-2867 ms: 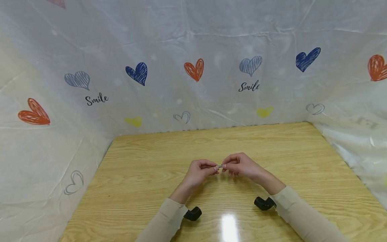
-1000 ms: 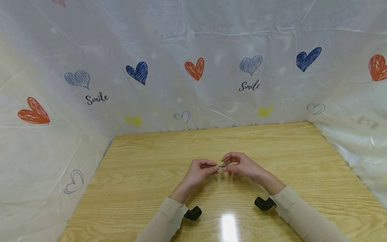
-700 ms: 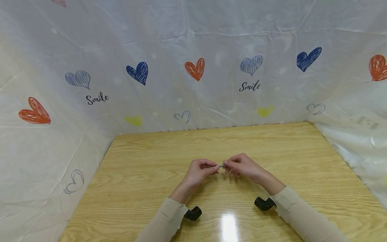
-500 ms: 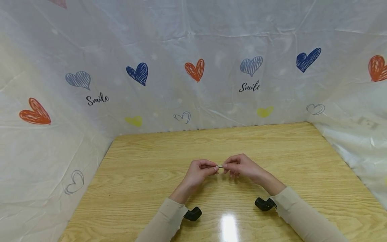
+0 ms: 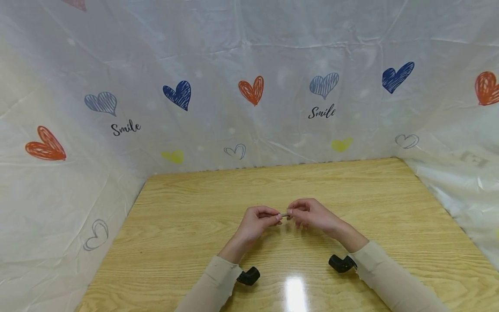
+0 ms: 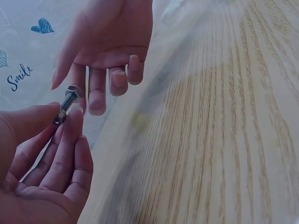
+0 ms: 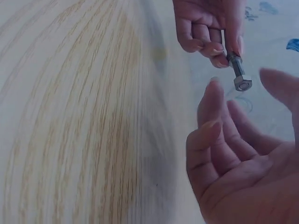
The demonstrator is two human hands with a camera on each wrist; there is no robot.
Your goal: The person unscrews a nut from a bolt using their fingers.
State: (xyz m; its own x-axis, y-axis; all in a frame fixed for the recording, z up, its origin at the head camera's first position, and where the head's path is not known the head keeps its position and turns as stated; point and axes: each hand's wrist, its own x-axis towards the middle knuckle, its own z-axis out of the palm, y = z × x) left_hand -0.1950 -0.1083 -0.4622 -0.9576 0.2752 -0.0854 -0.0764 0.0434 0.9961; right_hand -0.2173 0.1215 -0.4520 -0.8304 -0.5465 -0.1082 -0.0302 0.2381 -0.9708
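Observation:
In the head view, my left hand [image 5: 252, 224] and right hand [image 5: 316, 218] meet over the middle of the table. My left thumb and fingers pinch the head end of a small silver bolt [image 6: 68, 101], whose threaded shank points toward the right hand. A hex nut [image 7: 243, 83] sits on the bolt's far end. In the right wrist view, the right thumb and fingers are spread on either side of the nut, with a gap visible around it. The right hand's other fingers are loosely bent and hold nothing.
The wood-grain table [image 5: 195, 203] extends around both hands. Behind it and along the sides hangs a pale sheet [image 5: 280, 130] printed with hearts and "Smile". A black curved piece [image 5: 249, 275] shows by the left cuff, another black piece [image 5: 341, 263] by the right.
The right thumb and fingers have repeatedly come together at the nut end and parted; now they stand apart around it. My left hand has kept its pinch on the bolt in about the same place.

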